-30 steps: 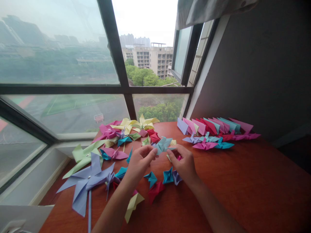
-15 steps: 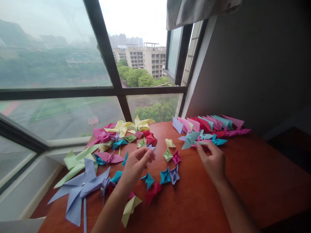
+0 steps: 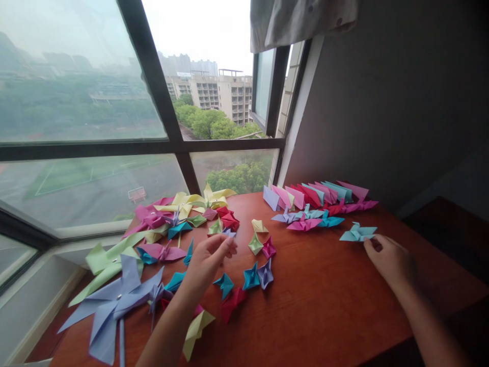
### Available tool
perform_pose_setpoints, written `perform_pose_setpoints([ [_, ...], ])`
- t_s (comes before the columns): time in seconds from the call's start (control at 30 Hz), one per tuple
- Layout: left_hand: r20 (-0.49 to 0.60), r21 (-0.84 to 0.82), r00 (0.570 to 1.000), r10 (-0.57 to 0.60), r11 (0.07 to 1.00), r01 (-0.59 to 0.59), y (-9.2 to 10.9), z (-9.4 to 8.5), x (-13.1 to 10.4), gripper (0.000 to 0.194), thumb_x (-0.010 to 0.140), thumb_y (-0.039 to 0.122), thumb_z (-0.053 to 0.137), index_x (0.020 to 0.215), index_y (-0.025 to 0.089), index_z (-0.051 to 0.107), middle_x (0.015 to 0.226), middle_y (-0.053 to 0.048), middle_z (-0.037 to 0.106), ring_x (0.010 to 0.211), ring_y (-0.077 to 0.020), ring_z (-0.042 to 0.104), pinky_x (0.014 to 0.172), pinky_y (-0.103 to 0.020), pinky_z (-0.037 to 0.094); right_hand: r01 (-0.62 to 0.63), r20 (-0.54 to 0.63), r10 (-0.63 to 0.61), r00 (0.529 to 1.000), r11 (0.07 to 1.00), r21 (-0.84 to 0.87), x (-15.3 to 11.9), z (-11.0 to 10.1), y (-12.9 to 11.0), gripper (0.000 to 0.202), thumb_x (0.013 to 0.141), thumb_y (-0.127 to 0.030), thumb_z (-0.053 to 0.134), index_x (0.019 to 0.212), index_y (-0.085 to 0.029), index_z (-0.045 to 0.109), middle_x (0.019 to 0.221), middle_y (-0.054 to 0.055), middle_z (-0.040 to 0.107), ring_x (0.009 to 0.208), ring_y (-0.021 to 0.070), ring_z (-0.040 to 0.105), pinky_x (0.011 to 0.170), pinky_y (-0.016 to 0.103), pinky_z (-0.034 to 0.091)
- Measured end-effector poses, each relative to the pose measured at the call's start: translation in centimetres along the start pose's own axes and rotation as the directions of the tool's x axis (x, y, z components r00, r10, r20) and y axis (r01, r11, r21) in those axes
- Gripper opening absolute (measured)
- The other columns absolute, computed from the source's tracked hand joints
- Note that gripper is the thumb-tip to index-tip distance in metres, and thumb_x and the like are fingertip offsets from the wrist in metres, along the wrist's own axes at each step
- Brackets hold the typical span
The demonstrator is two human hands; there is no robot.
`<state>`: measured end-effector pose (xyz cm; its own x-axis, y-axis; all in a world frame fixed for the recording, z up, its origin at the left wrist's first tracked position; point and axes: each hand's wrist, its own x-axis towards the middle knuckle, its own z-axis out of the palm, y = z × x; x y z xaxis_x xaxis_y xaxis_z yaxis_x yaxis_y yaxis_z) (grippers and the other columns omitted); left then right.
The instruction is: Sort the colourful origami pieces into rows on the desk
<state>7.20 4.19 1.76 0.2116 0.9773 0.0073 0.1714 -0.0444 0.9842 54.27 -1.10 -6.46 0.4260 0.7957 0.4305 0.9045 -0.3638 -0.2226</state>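
My right hand [image 3: 393, 259] pinches a light blue paper crane [image 3: 358, 233] by one end, at the right part of the table. Loosely curled, my left hand [image 3: 212, 255] hovers over the left-middle, thumb against the fingers; nothing shows in them. Just behind its fingertips is a small lavender folded paper [image 3: 229, 232]. To the left of my right hand lie a blue crane [image 3: 331, 219], a pink crane [image 3: 304, 223] and a lavender crane [image 3: 286, 216]. Small folded paper pieces, among them a blue one [image 3: 251, 276] and a purple one [image 3: 265, 274], sit between my hands.
A row of folded paper pieces [image 3: 319, 192] stands along the back right of the wooden table [image 3: 305, 306]. Paper pinwheels, including a large lavender one [image 3: 114, 300], a green one [image 3: 110, 262] and a yellow one [image 3: 210, 196], crowd the left. A window [image 3: 179, 148] borders the back.
My right hand has carried the light blue crane to the right, away from the other cranes, uncovering the pink one. My left hand stays almost where it was. The view has shifted slightly.
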Motion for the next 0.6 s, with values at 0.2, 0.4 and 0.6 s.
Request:
perform_pose_setpoints([
  [0.2, -0.002, 0.023, 0.999, -0.033, 0.999, 0.033, 0.1, -0.1, 0.0, 0.034, 0.085, 0.048, 0.062, 0.076, 0.015, 0.067, 0.072, -0.004, 0.064, 0.065, -0.0146, 0.055, 0.057, -0.022, 0.040, -0.010, 0.010, 0.011, 1.000, 0.998, -0.061, 1.0, 1.9, -0.6, 0.021, 0.085, -0.034, 0.056, 0.072, -0.019, 0.060, 0.082, 0.005, 0.067, 0.062, 0.0149, 0.048, 0.054, 0.028, 0.025],
  [0.4, -0.006, 0.028, 1.000, 0.001, 1.000, 0.000, 0.7, -0.1, -0.1, 0.033, 0.084, 0.047, 0.061, 0.075, 0.016, 0.068, 0.071, -0.004, 0.065, 0.065, -0.0157, 0.057, 0.058, -0.024, 0.042, 0.038, 0.012, -0.036, 0.999, 0.992, -0.119, 1.9, 1.8, -1.7, 0.020, 0.087, -0.031, 0.057, 0.075, -0.017, 0.063, 0.082, 0.005, 0.065, 0.060, 0.0123, 0.043, 0.053, 0.028, 0.021],
  [0.6, -0.010, 0.032, 1.000, 0.006, 0.999, -0.006, 0.8, -0.2, -0.1, 0.034, 0.083, 0.048, 0.062, 0.073, 0.016, 0.068, 0.070, -0.005, 0.066, 0.065, -0.0162, 0.057, 0.057, -0.024, 0.043, 0.042, 0.047, -0.035, 0.998, 0.989, -0.140, 2.5, 1.4, -2.5, 0.020, 0.087, -0.031, 0.057, 0.074, -0.017, 0.064, 0.082, 0.005, 0.064, 0.060, 0.0127, 0.042, 0.053, 0.029, 0.020],
])
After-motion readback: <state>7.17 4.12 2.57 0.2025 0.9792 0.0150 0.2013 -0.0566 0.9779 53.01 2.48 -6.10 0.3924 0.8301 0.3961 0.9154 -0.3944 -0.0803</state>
